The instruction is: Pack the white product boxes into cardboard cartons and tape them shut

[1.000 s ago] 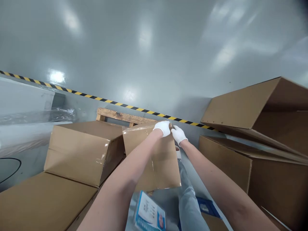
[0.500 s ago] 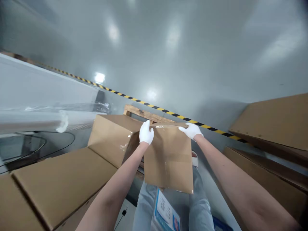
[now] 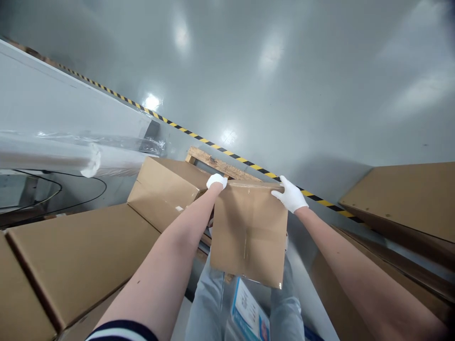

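Head view: my left hand (image 3: pixel 216 181) and right hand (image 3: pixel 291 195) grip the carton (image 3: pixel 249 232) between them, by its far corners; neither hand is nearer; its long axis I cannot tell.

The gray floor (image 3: pixel 320 94) was smooth and shiny. Bright spots of light (image 3: pixel 151 102) shone on it. A yellow and black striped line (image 3: pixel 236 157) ran across it on a slant.

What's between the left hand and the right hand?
A cardboard box: in the head view, its far edge spans the stretch between the left hand and the right hand.
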Available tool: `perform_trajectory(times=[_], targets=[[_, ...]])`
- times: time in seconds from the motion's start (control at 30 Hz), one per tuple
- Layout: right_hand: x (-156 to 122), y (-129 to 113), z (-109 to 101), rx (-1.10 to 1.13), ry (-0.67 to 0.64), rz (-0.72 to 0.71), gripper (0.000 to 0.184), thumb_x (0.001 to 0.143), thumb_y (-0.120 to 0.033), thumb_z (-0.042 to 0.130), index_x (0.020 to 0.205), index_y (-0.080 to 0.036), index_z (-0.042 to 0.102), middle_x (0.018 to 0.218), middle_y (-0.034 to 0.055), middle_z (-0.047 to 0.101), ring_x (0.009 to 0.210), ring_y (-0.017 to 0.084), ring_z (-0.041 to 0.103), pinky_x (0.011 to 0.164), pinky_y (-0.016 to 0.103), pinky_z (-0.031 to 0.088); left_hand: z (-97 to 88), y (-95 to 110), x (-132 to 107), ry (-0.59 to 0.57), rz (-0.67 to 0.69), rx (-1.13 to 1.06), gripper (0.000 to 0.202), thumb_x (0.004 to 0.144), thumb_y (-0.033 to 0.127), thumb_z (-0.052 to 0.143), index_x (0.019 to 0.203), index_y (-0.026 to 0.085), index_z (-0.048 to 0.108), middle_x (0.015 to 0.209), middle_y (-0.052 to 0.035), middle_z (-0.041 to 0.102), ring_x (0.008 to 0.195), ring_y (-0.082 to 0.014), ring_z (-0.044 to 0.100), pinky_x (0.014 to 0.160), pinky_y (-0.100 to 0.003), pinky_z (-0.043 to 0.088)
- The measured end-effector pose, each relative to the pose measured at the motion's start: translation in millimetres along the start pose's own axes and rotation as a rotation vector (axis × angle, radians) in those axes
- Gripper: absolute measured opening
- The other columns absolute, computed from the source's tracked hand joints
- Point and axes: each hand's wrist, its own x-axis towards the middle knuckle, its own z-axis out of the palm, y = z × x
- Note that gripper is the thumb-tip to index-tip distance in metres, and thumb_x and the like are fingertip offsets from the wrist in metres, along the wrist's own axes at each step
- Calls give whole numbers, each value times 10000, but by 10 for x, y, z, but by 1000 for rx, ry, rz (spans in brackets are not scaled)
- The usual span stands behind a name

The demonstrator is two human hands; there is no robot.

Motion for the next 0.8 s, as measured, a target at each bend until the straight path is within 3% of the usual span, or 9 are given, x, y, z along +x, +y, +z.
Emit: perform_trajectory(times=[0.1,0.17,0.27,0.4,0.5,0.6,0.67,0.8], targets=[[-44,40,-55,-94,117,27,917,821,-474,748,1571,-78,400,1601,232,434,1474,385,429,1179,494,408,73,116,-107,-38,75,107,699,928,725,481,957,100,792,1061,-268,766,1116,-387,705,989,-446,503],[-63,85,-88,-96,93,97,840,825,-513,740,1504,-79,504,1543,234,508,1419,387,496,1157,493,433,106,157,-186,-55,157,155,701,932,734,446,910,129,798,1020,-245,777,1098,-377,707,987,-436,499],[-44,121,-131,-49,-27,125,600,857,-514,711,1332,-147,684,1386,168,667,1299,345,614,1126,464,466,130,96,-269,-57,254,183,631,970,677,408,905,189,802,1027,-185,790,1073,-338,708,961,-406,497],[33,102,-182,8,-102,0,381,876,-394,697,1213,-231,762,1305,68,734,1251,290,654,1137,428,468,234,-82,-320,147,435,170,525,1046,523,341,1036,253,791,1141,-104,787,1123,-279,677,1014,-385,440],[50,129,-192,42,-131,-34,350,891,-375,679,1214,-266,759,1293,20,743,1223,246,674,1119,379,492,365,-66,-351,254,532,168,447,1045,496,396,1112,266,774,1195,-81,775,1136,-277,664,1031,-405,410],[13,168,-119,66,-111,-39,409,915,-425,647,1275,-245,721,1382,44,692,1296,252,630,1159,396,462,526,200,-427,191,668,170,430,1049,494,413,1196,254,738,1196,-86,772,1131,-275,668,1015,-404,416],[-33,147,-22,94,-23,7,446,910,-448,646,1287,-217,701,1430,80,653,1347,273,588,1194,427,425,665,479,-511,159,782,158,432,1067,436,379,1273,229,698,1245,-99,753,1154,-271,665,1017,-404,418],[-165,-35,197,299,209,270,491,866,-456,687,1298,-223,667,1429,72,651,1336,263,591,1183,411,441,932,938,-668,168,850,109,462,1092,381,306,1307,200,673,1293,-109,733,1173,-269,663,1026,-416,421]])
